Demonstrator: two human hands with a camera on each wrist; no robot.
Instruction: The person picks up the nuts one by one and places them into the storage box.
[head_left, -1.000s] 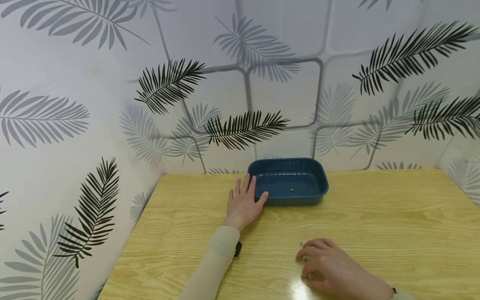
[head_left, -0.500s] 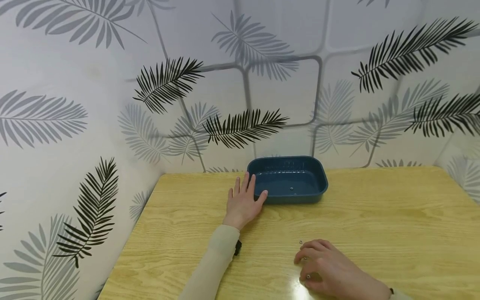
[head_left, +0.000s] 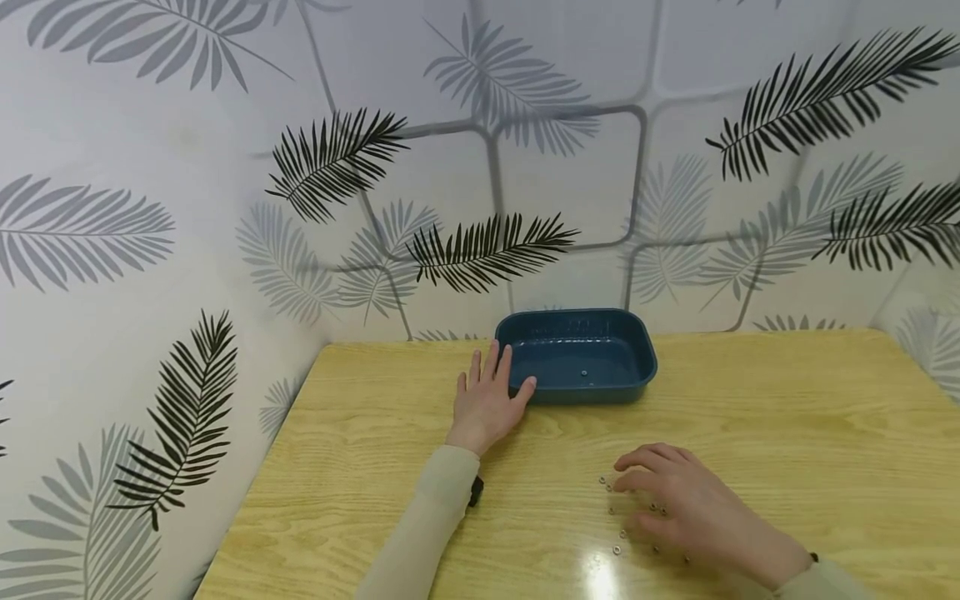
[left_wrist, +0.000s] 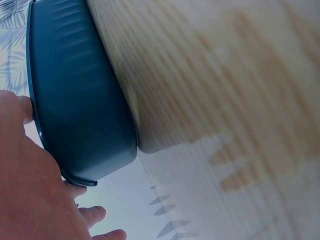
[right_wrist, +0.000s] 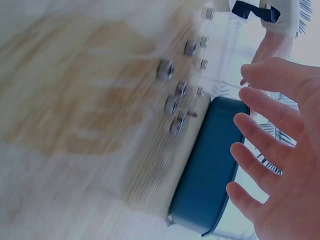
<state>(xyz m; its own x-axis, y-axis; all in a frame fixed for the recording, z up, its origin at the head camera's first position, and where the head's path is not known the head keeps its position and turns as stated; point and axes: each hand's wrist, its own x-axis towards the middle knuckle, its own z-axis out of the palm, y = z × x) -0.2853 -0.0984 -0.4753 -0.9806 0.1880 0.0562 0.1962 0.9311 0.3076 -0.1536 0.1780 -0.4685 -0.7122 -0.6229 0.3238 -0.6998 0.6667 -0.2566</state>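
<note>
A dark blue tray (head_left: pixel 577 393) stands at the back of the table, with one tiny metal nut (head_left: pixel 584 373) on its floor. My left hand (head_left: pixel 489 408) rests with spread fingers against the tray's left front corner; the left wrist view shows its thumb and fingers along the rim (left_wrist: pixel 37 125). Several small metal nuts (right_wrist: pixel 165 69) lie loose on the table in front of the tray. Over them hovers my right hand (head_left: pixel 686 504), partly covering the group in the head view. In the right wrist view its fingers (right_wrist: pixel 260 140) are spread and hold nothing.
The light wood table (head_left: pixel 360 450) runs back to a wall covering (head_left: pixel 562 192) with a leaf pattern. A dark band (head_left: pixel 476 492) sits at the left wrist. Bright glare (head_left: pixel 600 579) lies on the table close to the nuts.
My right hand has lifted and shifted forward and to the right, its fingers loosening, and more nuts show on the table beneath it. The left hand stays at the tray.
</note>
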